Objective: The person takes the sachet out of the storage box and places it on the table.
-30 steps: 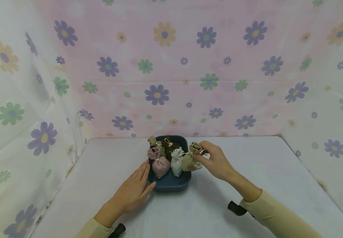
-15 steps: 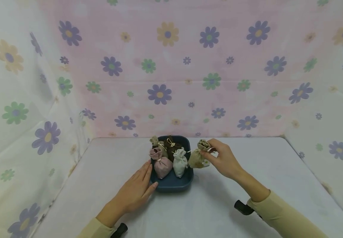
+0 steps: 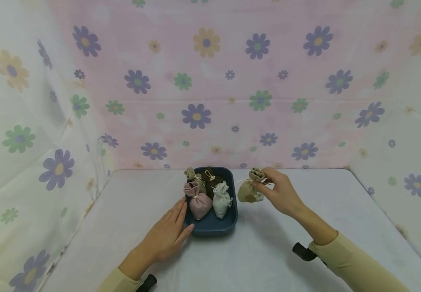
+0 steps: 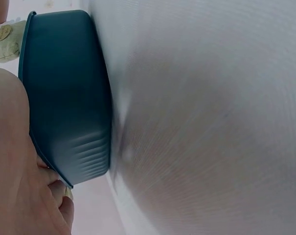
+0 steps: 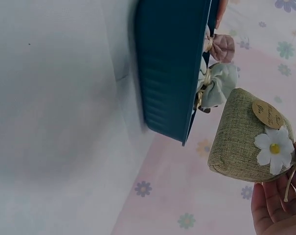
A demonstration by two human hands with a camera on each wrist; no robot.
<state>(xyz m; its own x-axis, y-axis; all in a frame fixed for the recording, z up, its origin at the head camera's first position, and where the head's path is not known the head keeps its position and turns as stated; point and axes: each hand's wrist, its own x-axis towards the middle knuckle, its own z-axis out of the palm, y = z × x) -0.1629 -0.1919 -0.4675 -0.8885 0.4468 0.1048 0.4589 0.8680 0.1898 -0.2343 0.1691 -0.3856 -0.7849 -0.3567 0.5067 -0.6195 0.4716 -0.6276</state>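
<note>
My right hand [image 3: 282, 192] pinches the gathered neck of an olive-green drawstring pouch [image 3: 248, 191], held in the air just right of a dark blue basin [image 3: 210, 231]. In the right wrist view that pouch [image 5: 240, 142] shows a white cloth flower [image 5: 275, 148] and a round tan tag [image 5: 267, 114]. My left hand [image 3: 164, 235] rests with straight fingers against the basin's left side. Inside the basin sit a pink pouch [image 3: 200, 205], a pale mint pouch [image 3: 221, 202], a dark brown pouch [image 3: 213, 182] and a beige pouch [image 3: 199, 182], partly hidden behind the pink one.
The basin stands on a white-covered table [image 3: 287, 259] towards its far edge. Flower-patterned cloth [image 3: 210, 85] hangs behind the table and along both sides. Black wrist mounts [image 3: 304, 251] sit below both forearms.
My right hand has carried the olive-green pouch to the right, from over the basin's right rim to beside it, slightly higher. The left hand stays at the basin; the head view has shifted slightly.
</note>
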